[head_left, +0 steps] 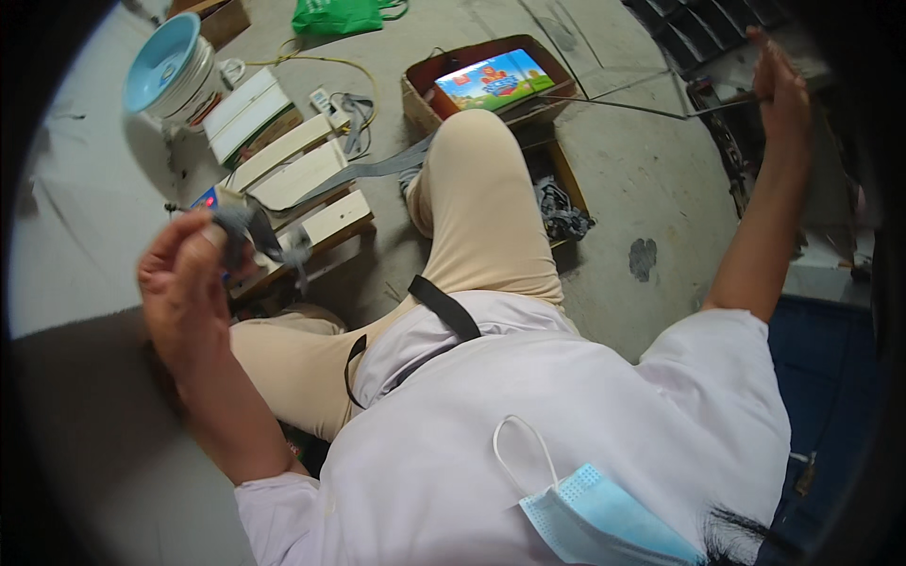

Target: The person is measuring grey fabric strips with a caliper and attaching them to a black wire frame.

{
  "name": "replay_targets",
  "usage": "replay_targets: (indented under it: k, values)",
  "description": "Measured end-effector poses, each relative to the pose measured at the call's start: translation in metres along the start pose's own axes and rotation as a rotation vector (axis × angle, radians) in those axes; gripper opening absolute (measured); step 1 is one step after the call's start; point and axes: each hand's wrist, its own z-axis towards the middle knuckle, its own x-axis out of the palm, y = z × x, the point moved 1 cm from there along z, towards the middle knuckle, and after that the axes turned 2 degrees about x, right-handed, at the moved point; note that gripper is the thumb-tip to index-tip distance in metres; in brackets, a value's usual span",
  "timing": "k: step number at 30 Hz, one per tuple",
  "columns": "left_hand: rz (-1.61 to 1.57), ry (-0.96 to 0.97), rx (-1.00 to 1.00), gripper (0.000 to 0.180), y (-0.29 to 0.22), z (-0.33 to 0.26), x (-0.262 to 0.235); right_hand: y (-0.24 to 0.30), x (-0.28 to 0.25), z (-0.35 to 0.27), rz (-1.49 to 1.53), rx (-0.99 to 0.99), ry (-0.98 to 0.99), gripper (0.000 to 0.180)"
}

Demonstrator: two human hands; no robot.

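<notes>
My left hand point(193, 269) is raised at the left, its fingers closed on a bunched end of grey strap point(247, 226). Next to it, a length of grey webbing point(382, 168) stretches across pale boards point(300, 177) toward my knee; I cannot tell whether it joins the piece in my fingers. Just beyond that hand is a small blue device point(209, 200) with a red light, partly hidden. My right hand point(781, 80) reaches out at the upper right with fingers extended, holding nothing that I can see. Dark racks are nearest to it.
A cardboard box point(415, 102) with a colourful carton point(495, 80) stands beyond my knee; dark scraps point(559, 209) lie in a box beside it. Left are stacked buckets point(179, 80) and a yellow cord point(321, 58). Black racks point(703, 33) stand at the right; a green bag point(338, 14) lies far off.
</notes>
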Motion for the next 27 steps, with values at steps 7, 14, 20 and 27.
replay_targets:
  k: [7, 14, 20, 27]
  values:
    - [-0.150, -0.019, -0.409, 0.012, 0.073, -0.020, 0.032, -0.161, -0.071, -0.112, -0.410, 0.242, -0.601, 0.026]
    - [-0.023, -0.124, -0.595, 0.014, 0.086, -0.018, 0.027, -0.284, -0.088, -0.243, -0.271, 1.084, -1.108, 0.041]
    - [-0.186, -0.178, -0.615, 0.017, 0.095, -0.027, 0.022, -0.337, -0.152, -0.359, -0.429, 1.424, -1.101, 0.037]
    - [-0.485, -0.301, -0.570, 0.013, 0.107, -0.033, 0.028, -0.306, -0.136, -0.406, -0.668, 1.601, -0.838, 0.040]
